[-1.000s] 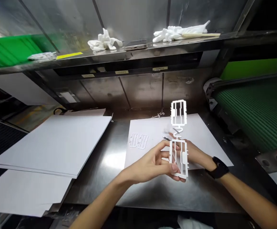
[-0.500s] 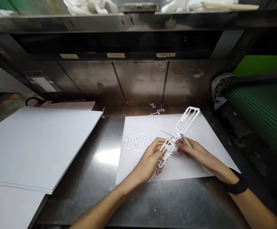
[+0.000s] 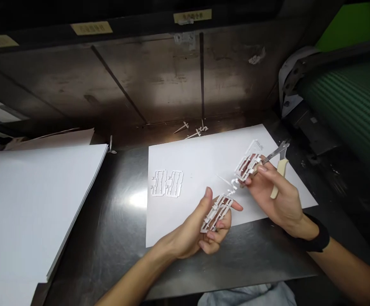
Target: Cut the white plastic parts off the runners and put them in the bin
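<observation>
My left hand (image 3: 200,227) supports one white plastic frame (image 3: 217,213) on its fingers, with the thumb raised off it. The fingers of my right hand (image 3: 275,195) grip a second white frame (image 3: 247,163), and nippers (image 3: 281,168) with cream handles rest in the same hand, jaws pointing up and right. Between the two frames runs a thin white runner (image 3: 233,187) with a spike. Two more white frames, a left one (image 3: 159,183) and a right one (image 3: 174,184), lie side by side on a white sheet (image 3: 191,161).
Large white sheets (image 3: 38,199) are stacked at the left. Small white scraps (image 3: 193,132) lie behind the work sheet on the metal table (image 3: 117,229). A green ribbed conveyor (image 3: 347,93) stands at the right, and a metal panel (image 3: 172,80) closes the back.
The view has tilted down. My right hand has turned palm up and taken hold of the upper frame, its nippers swung out to the right. My left thumb has lifted.
</observation>
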The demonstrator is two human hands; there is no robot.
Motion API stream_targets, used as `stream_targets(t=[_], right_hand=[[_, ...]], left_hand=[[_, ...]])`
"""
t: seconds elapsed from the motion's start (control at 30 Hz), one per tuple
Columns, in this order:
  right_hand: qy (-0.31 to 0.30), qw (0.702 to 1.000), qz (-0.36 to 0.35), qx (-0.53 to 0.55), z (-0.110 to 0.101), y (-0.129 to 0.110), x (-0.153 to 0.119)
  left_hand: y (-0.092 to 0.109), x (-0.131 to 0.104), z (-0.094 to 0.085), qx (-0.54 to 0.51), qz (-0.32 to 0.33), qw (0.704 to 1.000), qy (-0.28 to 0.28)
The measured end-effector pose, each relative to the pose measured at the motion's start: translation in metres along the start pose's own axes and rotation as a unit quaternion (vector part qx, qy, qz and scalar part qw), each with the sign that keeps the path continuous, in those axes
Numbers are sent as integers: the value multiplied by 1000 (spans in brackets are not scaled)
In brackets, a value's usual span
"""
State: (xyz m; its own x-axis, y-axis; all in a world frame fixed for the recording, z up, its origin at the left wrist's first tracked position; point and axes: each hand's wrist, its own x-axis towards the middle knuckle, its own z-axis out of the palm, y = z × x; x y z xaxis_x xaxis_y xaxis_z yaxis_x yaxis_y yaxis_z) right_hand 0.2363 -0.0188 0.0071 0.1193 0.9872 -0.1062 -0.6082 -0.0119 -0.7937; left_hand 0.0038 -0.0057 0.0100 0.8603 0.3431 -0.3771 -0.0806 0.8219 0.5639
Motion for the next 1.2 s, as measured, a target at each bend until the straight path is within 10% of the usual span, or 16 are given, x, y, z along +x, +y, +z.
stream_targets(t=[0.27, 0.63, 1.2], right_hand=[[142, 977, 121, 100, -11, 3, 18], [-67, 980, 187, 10, -10, -4, 3], [-159, 960, 138, -183, -12, 2, 2]], left_hand=[[10, -8, 0, -70, 137, 988, -3], [16, -10, 4, -157, 123, 980, -6], [5, -13, 5, -42, 128, 990, 42]])
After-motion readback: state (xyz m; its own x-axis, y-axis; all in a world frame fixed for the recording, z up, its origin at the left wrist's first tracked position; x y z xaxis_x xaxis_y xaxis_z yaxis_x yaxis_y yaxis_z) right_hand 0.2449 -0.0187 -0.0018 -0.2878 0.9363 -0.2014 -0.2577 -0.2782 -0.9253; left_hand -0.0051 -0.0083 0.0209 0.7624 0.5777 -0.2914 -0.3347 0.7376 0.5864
